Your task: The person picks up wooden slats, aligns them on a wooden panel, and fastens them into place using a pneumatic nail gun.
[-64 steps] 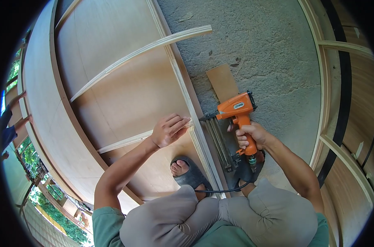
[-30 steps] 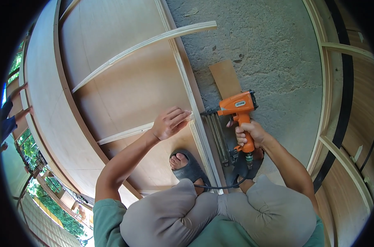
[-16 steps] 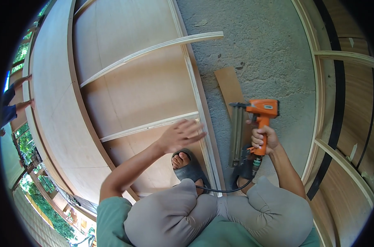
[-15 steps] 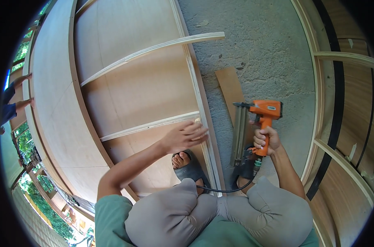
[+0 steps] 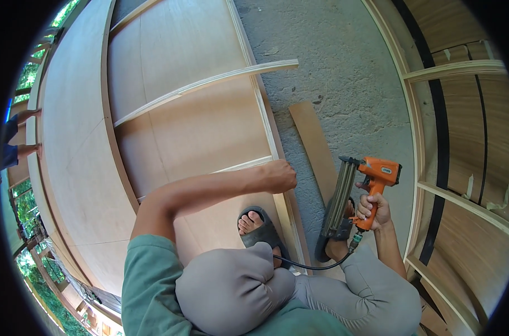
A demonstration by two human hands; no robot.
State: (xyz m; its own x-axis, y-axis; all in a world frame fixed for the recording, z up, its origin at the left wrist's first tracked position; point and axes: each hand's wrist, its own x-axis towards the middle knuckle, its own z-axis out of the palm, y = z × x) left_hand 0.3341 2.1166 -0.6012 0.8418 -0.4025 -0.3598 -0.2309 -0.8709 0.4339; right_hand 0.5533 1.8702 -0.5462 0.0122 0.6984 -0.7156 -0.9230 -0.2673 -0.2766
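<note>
An orange nail gun (image 5: 372, 182) with a long, dull metal magazine slanting down from its nose is gripped by its handle in the closed right hand (image 5: 373, 208), held above the concrete floor (image 5: 344, 73); a black hose trails from its base; the left hand (image 5: 278, 176) is curled shut on the pale edge strip (image 5: 265, 120) of the plywood panel (image 5: 198, 123).

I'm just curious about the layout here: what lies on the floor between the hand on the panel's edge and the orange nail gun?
In the head view, a loose flat wooden strip lies on bare concrete floor between left hand and nail gun.
</note>
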